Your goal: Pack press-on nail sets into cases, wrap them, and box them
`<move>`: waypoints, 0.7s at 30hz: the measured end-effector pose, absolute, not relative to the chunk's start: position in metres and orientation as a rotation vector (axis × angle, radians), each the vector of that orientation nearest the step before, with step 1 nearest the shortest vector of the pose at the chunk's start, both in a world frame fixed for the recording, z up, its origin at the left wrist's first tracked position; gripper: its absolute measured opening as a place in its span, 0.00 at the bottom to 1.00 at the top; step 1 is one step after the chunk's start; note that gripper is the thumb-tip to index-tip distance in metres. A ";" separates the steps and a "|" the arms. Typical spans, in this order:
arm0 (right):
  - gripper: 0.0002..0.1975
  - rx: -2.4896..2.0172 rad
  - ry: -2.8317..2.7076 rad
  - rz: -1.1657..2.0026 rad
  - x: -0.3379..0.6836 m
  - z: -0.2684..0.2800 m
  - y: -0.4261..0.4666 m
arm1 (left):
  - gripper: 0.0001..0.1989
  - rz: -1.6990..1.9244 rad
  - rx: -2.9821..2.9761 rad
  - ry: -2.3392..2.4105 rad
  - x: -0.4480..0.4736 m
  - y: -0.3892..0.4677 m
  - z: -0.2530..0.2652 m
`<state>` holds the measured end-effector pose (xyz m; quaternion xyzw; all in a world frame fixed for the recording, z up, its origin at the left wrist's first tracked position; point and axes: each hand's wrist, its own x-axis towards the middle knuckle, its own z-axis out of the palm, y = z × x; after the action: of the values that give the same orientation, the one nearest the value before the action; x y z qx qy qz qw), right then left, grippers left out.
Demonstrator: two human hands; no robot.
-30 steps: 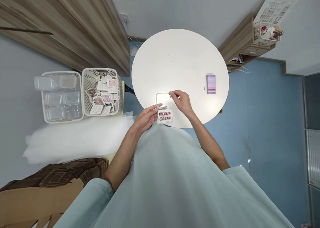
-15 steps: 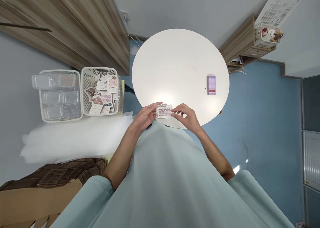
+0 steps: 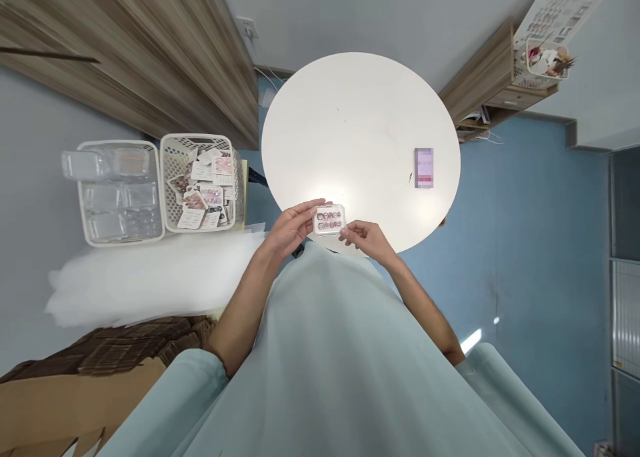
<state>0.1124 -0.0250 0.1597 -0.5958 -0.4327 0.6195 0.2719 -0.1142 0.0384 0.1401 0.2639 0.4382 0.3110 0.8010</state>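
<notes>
Between my hands is a small clear plastic box with a card of press-on nails inside, two rows of pinkish and dark pieces. It is held over the near edge of the round white table. My left hand grips the box at its left end, thumb on top and fingers behind. At the lower right corner, my right hand pinches the box between thumb and curled fingers. Part of the box's rim is hidden by the fingertips.
A phone with a blurred screen lies on the table's right. To the left stand a basket of clear boxes and a basket of nail cards. White plastic bags and folded brown cardboard lie nearer me.
My right fingers have moved from the right side of the box down to its lower right corner. Both rows of nails now show more clearly.
</notes>
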 end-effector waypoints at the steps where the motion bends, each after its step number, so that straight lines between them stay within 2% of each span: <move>1: 0.24 -1.578 -1.143 1.721 0.111 0.159 -0.025 | 0.21 0.670 0.575 0.942 -0.114 0.038 0.141; 7: 0.23 -1.503 -1.043 1.735 0.103 0.151 -0.027 | 0.28 0.691 0.656 1.013 -0.119 0.031 0.150; 13: 0.21 -1.492 -1.006 1.716 0.100 0.139 -0.022 | 0.36 0.475 0.850 1.244 -0.137 0.021 0.147; 21: 0.22 -1.518 -1.054 1.756 0.091 0.124 -0.018 | 0.35 0.553 0.843 1.330 -0.142 0.009 0.132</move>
<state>0.0909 -0.0177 0.1243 -0.5694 -0.3954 0.6589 0.2919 -0.1419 0.0093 0.1323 0.3743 0.5905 0.2456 0.6715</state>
